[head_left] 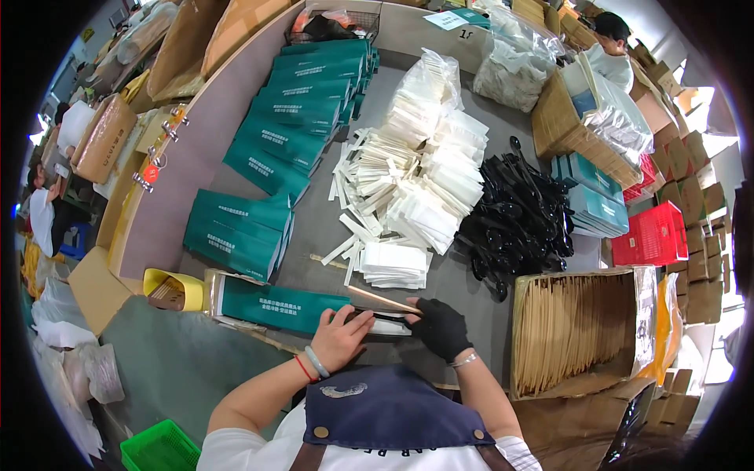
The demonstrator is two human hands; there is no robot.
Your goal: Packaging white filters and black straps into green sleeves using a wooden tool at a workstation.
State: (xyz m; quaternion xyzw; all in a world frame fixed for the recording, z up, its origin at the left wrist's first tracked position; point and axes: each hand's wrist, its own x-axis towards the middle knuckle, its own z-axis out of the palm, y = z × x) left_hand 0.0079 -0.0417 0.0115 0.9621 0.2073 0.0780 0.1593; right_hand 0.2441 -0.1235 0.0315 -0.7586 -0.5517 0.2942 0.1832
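At the table's near edge my left hand [339,341], bare with a red cord and a pale bangle, curls its fingers over the right end of a printed green paper sleeve [271,304]. My right hand [441,328], in a black fingerless glove, pinches a slim wooden stick [383,299] that slants up to the left. Below the stick, between both hands, are something dark and thin and a white packet [390,327]. Just ahead lies a neat stack of white paper packets [394,265]. Black plastic spoons [518,216] are heaped beyond my right hand.
Overlapping green sleeves [239,228] line the left side. Loose white packets [412,177] fill the middle. A carton of wooden sticks [577,330] stands at right, near red baskets [650,235]. A yellow container [174,290] sits at left. Other people work farther off.
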